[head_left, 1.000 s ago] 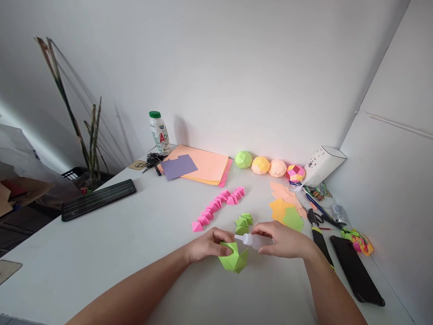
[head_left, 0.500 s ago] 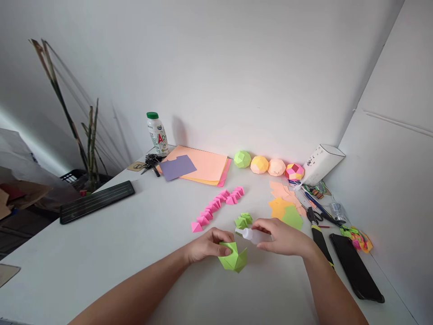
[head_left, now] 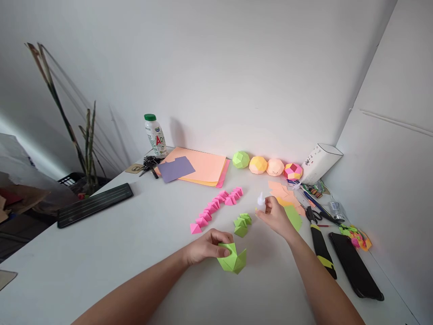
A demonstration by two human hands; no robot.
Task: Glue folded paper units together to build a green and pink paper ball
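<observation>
My left hand [head_left: 207,246] grips a folded green paper shape [head_left: 232,258] that rests on the white table [head_left: 135,243]. My right hand [head_left: 276,216] is closed round a small clear glue bottle [head_left: 261,201], held upright with its white tip pointing up, over the table beyond the green shape. A few small green folded pieces [head_left: 242,223] lie just left of that hand. A curved row of pink folded pieces [head_left: 216,206] lies farther back.
Loose orange and green paper squares [head_left: 284,203] lie by my right hand. Scissors [head_left: 313,215], pens, a black-yellow tool [head_left: 321,251] and a phone [head_left: 355,271] sit at right. Paper balls [head_left: 267,165], a paper stack [head_left: 199,167], a bottle [head_left: 154,135] and a keyboard [head_left: 94,204] stand behind.
My right hand has lifted the glue bottle away from the green shape, moving it back and turning its tip upward. My left hand stays on the green shape.
</observation>
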